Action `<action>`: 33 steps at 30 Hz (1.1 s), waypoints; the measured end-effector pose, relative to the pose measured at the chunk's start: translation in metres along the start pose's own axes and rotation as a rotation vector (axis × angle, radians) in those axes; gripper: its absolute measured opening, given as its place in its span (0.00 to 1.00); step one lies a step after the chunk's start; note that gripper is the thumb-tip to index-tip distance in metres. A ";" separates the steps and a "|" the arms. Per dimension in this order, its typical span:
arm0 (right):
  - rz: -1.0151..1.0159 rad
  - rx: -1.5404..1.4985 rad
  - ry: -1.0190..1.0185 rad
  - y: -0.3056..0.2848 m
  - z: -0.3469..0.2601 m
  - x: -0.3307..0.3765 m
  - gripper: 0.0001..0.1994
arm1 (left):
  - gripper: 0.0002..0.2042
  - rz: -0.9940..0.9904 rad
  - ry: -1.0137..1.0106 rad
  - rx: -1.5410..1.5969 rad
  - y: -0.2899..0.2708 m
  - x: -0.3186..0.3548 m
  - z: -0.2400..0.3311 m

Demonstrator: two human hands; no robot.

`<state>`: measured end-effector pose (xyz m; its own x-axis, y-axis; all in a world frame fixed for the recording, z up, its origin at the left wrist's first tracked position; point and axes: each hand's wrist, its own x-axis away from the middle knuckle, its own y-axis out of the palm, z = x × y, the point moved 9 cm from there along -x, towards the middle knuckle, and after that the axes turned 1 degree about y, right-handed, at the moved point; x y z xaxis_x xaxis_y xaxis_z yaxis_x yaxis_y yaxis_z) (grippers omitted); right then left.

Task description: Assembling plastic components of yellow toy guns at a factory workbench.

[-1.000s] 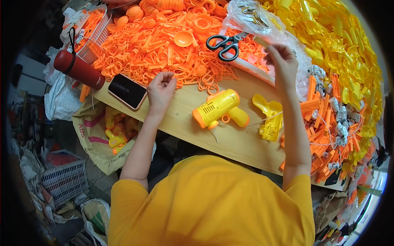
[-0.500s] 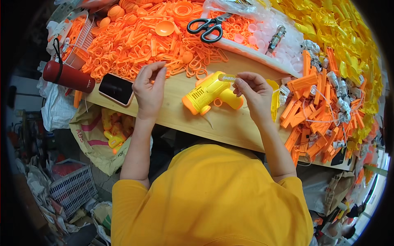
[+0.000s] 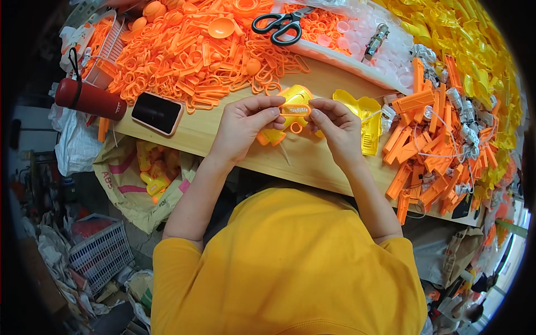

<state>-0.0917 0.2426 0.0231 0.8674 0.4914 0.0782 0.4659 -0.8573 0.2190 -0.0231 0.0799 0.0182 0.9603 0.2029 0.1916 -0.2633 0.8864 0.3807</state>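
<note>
Both hands meet over a pale wooden worktop (image 3: 321, 167), pinching a small oblong orange plastic frame with a lettered strip inside (image 3: 295, 110). The left hand (image 3: 239, 127) grips its left end between thumb and forefinger; the right hand (image 3: 341, 133) grips its right end the same way. Below, partly hidden by frame and hands, lies a yellow-and-orange plastic toy gun (image 3: 297, 94). A hollow yellow plastic half-shell (image 3: 369, 134) lies just right of the right hand.
</note>
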 end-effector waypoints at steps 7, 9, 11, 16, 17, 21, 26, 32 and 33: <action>-0.030 -0.039 0.039 0.005 0.002 0.000 0.12 | 0.12 0.012 -0.017 -0.010 -0.002 -0.001 -0.003; -0.043 -0.046 0.055 0.006 0.005 -0.001 0.12 | 0.12 0.017 -0.023 -0.012 -0.004 -0.003 -0.003; -0.061 -0.061 0.038 0.008 0.004 -0.001 0.12 | 0.12 0.013 -0.024 -0.013 -0.003 -0.003 -0.003; -0.090 -0.063 0.030 0.010 0.001 0.000 0.12 | 0.12 0.011 -0.035 -0.024 -0.001 -0.002 -0.002; -0.096 -0.061 0.027 0.011 0.001 0.000 0.12 | 0.12 0.011 -0.036 -0.024 -0.001 -0.003 -0.001; -0.102 -0.052 0.015 0.010 0.000 -0.001 0.12 | 0.11 -0.004 -0.027 -0.016 0.001 -0.003 0.000; -0.126 -0.059 -0.003 0.009 -0.002 -0.003 0.13 | 0.10 -0.029 0.011 0.025 0.001 -0.005 0.001; -0.021 -0.046 0.018 0.003 0.003 -0.005 0.12 | 0.10 -0.027 0.068 0.006 0.004 -0.002 0.004; -0.022 -0.047 0.020 0.003 0.001 -0.005 0.12 | 0.10 -0.019 0.065 -0.010 0.004 -0.002 0.004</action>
<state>-0.0949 0.2372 0.0223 0.8531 0.5135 0.0921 0.4757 -0.8382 0.2667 -0.0260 0.0812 0.0231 0.9691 0.2123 0.1255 -0.2444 0.8943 0.3747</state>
